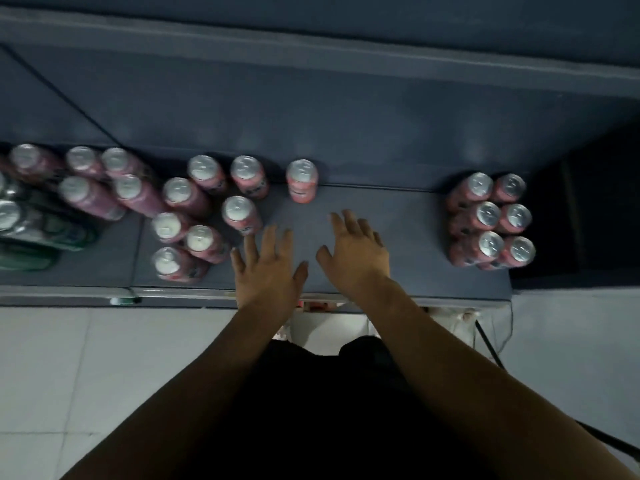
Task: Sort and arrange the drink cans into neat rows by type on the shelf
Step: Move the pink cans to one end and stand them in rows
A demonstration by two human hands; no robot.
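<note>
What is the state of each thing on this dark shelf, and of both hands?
Six pink metal cans at right: upright, neat two-by-three block.
Loose pink cans centre-left: upright, scattered.
Single pink can: upright, alone.
Green cans far left: blurred, unclear.
Left hand: open, empty.
Right hand: open, empty.

Pink cans w/ shiny metal tops, matt grey shelf, smooth pale floor tiles.
</note>
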